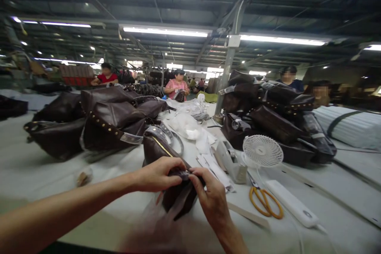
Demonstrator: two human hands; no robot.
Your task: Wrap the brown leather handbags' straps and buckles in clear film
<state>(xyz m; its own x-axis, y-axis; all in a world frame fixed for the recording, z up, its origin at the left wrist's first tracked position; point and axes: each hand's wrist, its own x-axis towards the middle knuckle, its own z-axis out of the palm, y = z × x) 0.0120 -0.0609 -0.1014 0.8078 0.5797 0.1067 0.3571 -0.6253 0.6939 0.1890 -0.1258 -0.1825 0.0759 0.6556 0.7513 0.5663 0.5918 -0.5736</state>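
Note:
A dark brown leather handbag with a gold zip stands on the pale table right in front of me. My left hand grips the bag's near top edge, fingers curled over it. My right hand pinches the same edge from the right, fingertips meeting the left hand's. The bag's lower part near me is blurred.
A pile of brown studded bags lies at the left, another pile at the right. A small white fan, yellow-handled scissors, a white power strip and paper tags lie to the right. Other people work at the far end.

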